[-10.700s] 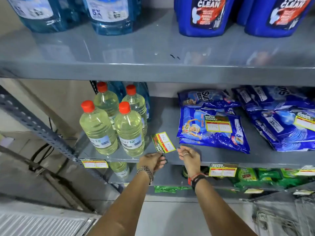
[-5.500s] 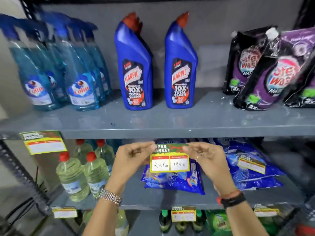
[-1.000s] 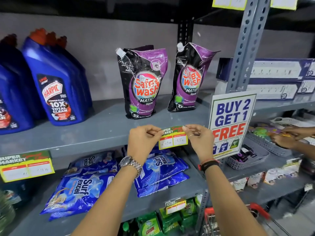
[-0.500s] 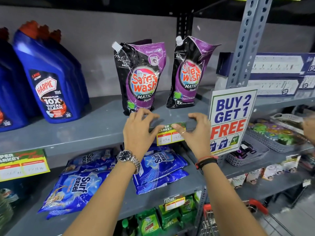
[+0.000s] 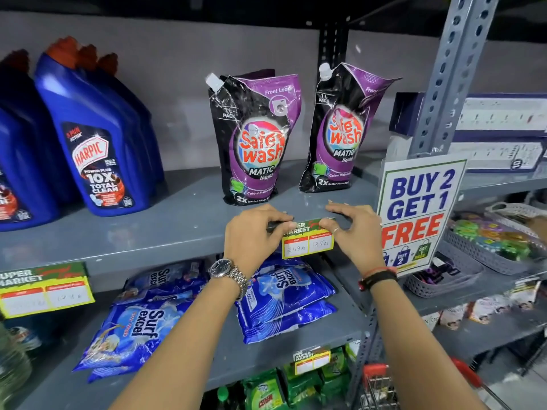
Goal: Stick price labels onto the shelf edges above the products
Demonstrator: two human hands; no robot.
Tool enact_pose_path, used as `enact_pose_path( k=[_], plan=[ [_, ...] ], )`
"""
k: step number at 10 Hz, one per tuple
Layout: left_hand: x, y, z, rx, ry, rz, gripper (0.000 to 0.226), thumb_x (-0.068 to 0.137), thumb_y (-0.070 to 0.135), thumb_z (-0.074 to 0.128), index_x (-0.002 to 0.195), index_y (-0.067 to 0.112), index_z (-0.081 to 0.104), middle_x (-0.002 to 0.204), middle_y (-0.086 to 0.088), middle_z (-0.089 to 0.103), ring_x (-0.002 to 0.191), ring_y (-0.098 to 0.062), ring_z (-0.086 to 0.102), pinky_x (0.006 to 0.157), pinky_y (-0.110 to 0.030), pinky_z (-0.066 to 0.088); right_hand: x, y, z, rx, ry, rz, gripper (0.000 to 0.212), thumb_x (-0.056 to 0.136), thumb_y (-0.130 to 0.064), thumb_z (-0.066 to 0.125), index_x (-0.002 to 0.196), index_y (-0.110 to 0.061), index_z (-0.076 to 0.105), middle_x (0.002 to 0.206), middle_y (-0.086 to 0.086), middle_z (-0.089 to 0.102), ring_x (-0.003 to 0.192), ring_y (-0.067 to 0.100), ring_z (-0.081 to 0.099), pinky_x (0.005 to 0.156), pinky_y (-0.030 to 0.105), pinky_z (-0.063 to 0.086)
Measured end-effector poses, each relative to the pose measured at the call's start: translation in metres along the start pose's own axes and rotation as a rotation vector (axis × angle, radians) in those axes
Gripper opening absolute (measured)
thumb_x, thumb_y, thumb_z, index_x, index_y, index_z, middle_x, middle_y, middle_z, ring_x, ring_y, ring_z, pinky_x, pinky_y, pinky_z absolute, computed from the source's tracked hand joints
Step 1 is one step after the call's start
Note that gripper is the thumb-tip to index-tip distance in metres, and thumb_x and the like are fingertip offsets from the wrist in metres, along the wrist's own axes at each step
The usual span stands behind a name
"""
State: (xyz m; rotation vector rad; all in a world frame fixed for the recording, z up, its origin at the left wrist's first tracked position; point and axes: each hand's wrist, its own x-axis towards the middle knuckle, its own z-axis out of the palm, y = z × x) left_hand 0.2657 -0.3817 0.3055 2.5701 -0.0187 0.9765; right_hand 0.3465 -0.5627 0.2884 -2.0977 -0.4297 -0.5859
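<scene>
Currently the price label point(image 5: 307, 241) is being pressed onto the shelf edge point(image 5: 165, 255) at frame centre, below the Safewash pouches point(image 5: 257, 137), its top corners pinched by left hand point(image 5: 251, 235) and right hand point(image 5: 355, 232); smoothing flat, then release, is likely needed next.

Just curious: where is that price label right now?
The price label is at the shelf edge, between both hands, below the purple pouches.

Price label point(image 5: 307, 242) top corners covered by both hands' fingers, its handwritten figures too blurred to read surely, far-left blue bottle point(image 5: 17, 161) cut by the frame edge, lower-left label point(image 5: 44, 288) smeared, a hand point(image 5: 540, 224) at the right edge mostly cropped
</scene>
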Motion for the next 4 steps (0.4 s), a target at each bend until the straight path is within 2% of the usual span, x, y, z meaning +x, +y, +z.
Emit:
enact_pose_path(
  k=[1,2,3,4],
  plan=[
    [0.001,0.001,-0.003,0.004,-0.016,-0.001,0.028,0.082,0.053,0.059,0.098,0.035,0.073,0.099,0.018,0.072,0.082,-0.002,0.065,0.053,-0.018,0.043,0.007,-0.003,-0.010,0.024,-0.078,0.022,0.030,0.072,-0.030,0.074,0.101,-0.031,0.070,0.103,0.005,0.065,0.098,0.018,0.057,0.098,0.037,0.045],
    [0.000,0.004,-0.006,0.026,-0.061,0.004,0.028,0.082,0.053,0.058,0.099,0.035,0.072,0.100,0.018,0.072,0.082,-0.002,0.065,0.055,-0.019,0.045,0.014,-0.005,-0.017,0.051,-0.130,0.011,0.022,0.076,-0.017,0.072,0.097,-0.021,0.073,0.108,0.003,0.072,0.102,0.014,0.063,0.098,0.029,0.046],
    [0.001,0.002,-0.014,0.038,-0.103,0.016,0.026,0.085,0.049,0.057,0.102,0.035,0.071,0.105,0.016,0.072,0.089,-0.006,0.067,0.067,-0.029,0.055,0.015,-0.018,-0.022,0.007,-0.188,-0.012,0.021,0.078,-0.008,0.068,0.098,-0.011,0.073,0.108,0.007,0.072,0.103,0.014,0.063,0.093,0.022,0.043],
    [-0.004,0.000,-0.020,-0.026,-0.135,0.015,0.023,0.089,0.037,0.056,0.107,0.032,0.070,0.112,0.012,0.072,0.098,-0.010,0.067,0.081,-0.033,0.057,0.018,-0.024,-0.025,-0.079,-0.218,0.011,0.020,0.081,-0.008,0.066,0.099,-0.010,0.072,0.110,0.010,0.072,0.105,0.022,0.064,0.095,0.026,0.044]
  ],
)
